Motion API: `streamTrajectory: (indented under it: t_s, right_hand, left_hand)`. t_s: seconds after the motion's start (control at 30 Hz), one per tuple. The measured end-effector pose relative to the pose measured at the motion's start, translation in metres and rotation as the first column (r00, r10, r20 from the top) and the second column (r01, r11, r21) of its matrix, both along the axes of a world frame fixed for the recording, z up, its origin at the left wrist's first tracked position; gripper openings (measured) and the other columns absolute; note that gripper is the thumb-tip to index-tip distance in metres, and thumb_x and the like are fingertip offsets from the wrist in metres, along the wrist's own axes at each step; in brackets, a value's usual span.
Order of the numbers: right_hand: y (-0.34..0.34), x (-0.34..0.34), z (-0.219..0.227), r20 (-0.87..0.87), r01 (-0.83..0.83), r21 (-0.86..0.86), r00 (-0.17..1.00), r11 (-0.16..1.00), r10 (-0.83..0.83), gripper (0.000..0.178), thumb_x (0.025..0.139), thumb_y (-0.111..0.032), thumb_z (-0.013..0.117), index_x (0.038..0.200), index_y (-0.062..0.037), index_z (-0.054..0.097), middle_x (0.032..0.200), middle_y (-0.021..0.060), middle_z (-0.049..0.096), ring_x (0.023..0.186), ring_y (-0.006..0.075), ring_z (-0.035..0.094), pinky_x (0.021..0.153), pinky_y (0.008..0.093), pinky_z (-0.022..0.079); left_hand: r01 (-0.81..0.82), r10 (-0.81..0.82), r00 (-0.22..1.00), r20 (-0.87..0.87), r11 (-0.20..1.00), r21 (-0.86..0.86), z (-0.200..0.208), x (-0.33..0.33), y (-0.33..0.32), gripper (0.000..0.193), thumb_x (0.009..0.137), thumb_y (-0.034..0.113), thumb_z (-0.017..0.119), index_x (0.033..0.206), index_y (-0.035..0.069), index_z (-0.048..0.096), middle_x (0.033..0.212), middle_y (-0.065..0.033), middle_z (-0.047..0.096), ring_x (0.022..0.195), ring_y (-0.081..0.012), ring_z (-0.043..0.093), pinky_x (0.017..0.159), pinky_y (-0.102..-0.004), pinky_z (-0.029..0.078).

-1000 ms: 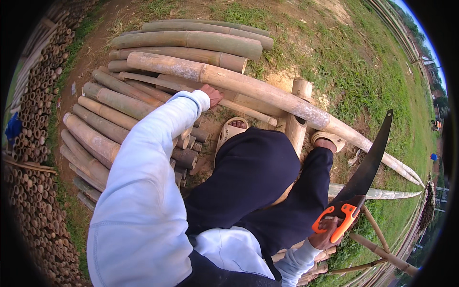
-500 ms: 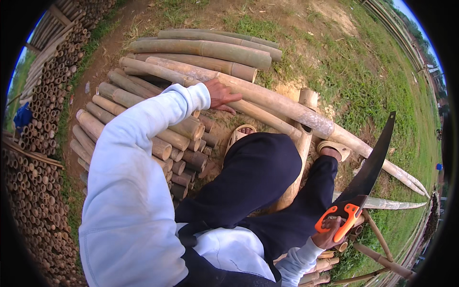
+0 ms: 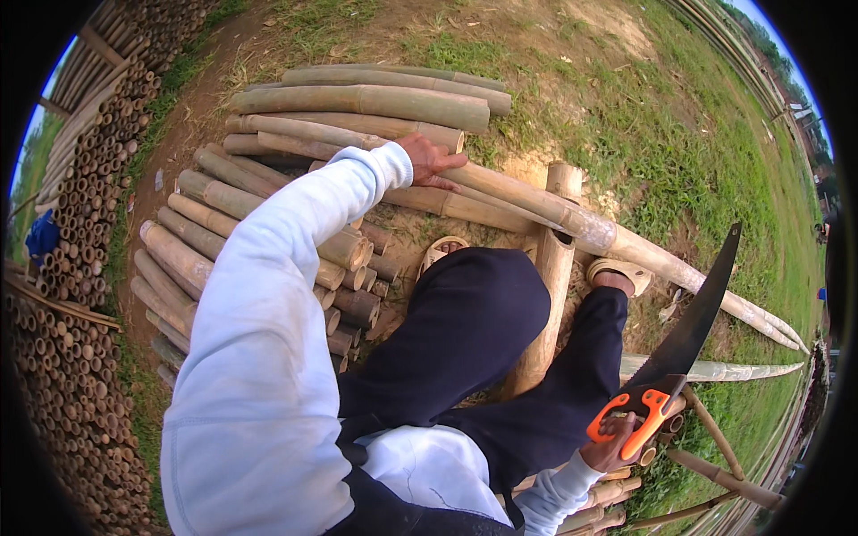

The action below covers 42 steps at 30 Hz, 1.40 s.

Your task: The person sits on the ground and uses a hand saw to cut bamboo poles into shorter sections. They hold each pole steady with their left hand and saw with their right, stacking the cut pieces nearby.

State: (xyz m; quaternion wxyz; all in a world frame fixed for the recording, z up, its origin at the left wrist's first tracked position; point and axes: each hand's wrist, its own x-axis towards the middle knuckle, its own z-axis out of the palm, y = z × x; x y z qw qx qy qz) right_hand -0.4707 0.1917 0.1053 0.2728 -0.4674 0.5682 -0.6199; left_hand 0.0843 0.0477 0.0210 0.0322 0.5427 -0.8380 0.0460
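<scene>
A long tan bamboo pole (image 3: 559,210) slants across in front of me, its middle passing over an upright-ended bamboo support (image 3: 556,255). My left hand (image 3: 431,163) is closed around the pole left of that support, knuckles up; the sleeve hides part of the pole behind it. A second bamboo pole (image 3: 447,205) lies just below the held one. Off to the right, my right hand (image 3: 610,444) grips the orange handle of a handsaw (image 3: 693,330). The saw's dark blade points up and away, apart from the held pole.
Cut bamboo lengths (image 3: 259,188) lie stacked at left, with several thicker poles (image 3: 375,100) beyond. A tall pile of bamboo (image 3: 76,375) lines the far left. My sandalled feet (image 3: 621,275) flank the support. More bamboo (image 3: 599,505) lies at lower right, beside grass.
The held pole's near-left part has shifted toward me, and my left hand has moved slightly right along with it. The saw stays at the right, almost unmoved.
</scene>
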Motion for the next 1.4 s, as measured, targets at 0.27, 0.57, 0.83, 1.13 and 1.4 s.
streamTrajectory:
  t_s: [0.27, 0.57, 0.83, 1.13, 1.4]
  right_hand:
    - [-0.004, 0.007, 0.006, -0.026, -0.034, 0.096, 0.999, 0.995, 0.037, 0.025, 0.1, -0.015, 0.065, 0.08, -0.002, 0.061, 0.061, 0.0036, 0.055, 0.055, 0.0115, 0.05, 0.06, 0.0291, 0.044]
    - [-0.009, 0.037, 0.002, -0.033, -0.264, 0.25, 0.959, 0.932, 0.281, 0.014, 0.096, -0.007, 0.07, 0.09, 0.0036, 0.063, 0.061, 0.0048, 0.057, 0.05, 0.013, 0.054, 0.051, 0.0266, 0.045]
    - [-0.018, 0.058, -0.027, 0.063, -0.416, 0.379, 0.903, 0.827, 0.426, 0.026, 0.096, -0.008, 0.072, 0.119, 0.0058, 0.071, 0.076, -0.0024, 0.061, 0.065, 0.006, 0.05, 0.061, 0.0238, 0.042]
    - [-0.012, 0.051, -0.025, 0.084, -0.389, 0.423, 0.916, 0.818, 0.392, 0.027, 0.096, -0.008, 0.074, 0.118, 0.0061, 0.07, 0.082, -0.0017, 0.064, 0.072, 0.0067, 0.054, 0.069, 0.0236, 0.046]
    - [-0.011, 0.055, -0.025, 0.101, -0.385, 0.444, 0.919, 0.809, 0.382, 0.026, 0.095, -0.006, 0.073, 0.118, 0.0057, 0.071, 0.078, -0.0003, 0.063, 0.068, 0.0071, 0.054, 0.065, 0.0244, 0.045]
  left_hand:
    - [-0.249, 0.286, 0.948, -0.14, 0.94, 0.235, 0.01, -0.034, -0.024, 0.062, 0.096, 0.066, 0.059, 0.134, 0.017, 0.059, 0.108, -0.0169, 0.071, 0.105, -0.0419, 0.067, 0.092, -0.0507, 0.054]
    - [-0.386, 0.469, 0.874, -0.125, 0.827, 0.408, -0.009, -0.039, -0.051, 0.072, 0.093, 0.064, 0.065, 0.142, 0.011, 0.06, 0.135, -0.0187, 0.067, 0.125, -0.0384, 0.062, 0.108, -0.046, 0.048]
    - [-0.372, 0.431, 0.899, -0.083, 0.849, 0.375, -0.037, -0.042, -0.057, 0.076, 0.092, 0.061, 0.069, 0.151, 0.018, 0.047, 0.132, -0.02, 0.068, 0.117, -0.0433, 0.066, 0.104, -0.0529, 0.051]
    - [-0.235, 0.255, 0.967, -0.021, 0.917, 0.322, -0.039, -0.097, -0.096, 0.117, 0.066, 0.062, 0.091, 0.154, 0.004, 0.04, 0.145, -0.0223, 0.058, 0.134, -0.0385, 0.057, 0.111, -0.0494, 0.047]
    - [-0.326, 0.324, 0.941, 0.094, 0.802, 0.5, -0.022, -0.132, -0.127, 0.058, 0.063, 0.045, 0.091, 0.097, 0.001, 0.073, 0.105, -0.0235, 0.076, 0.104, -0.0402, 0.073, 0.095, -0.0497, 0.056]
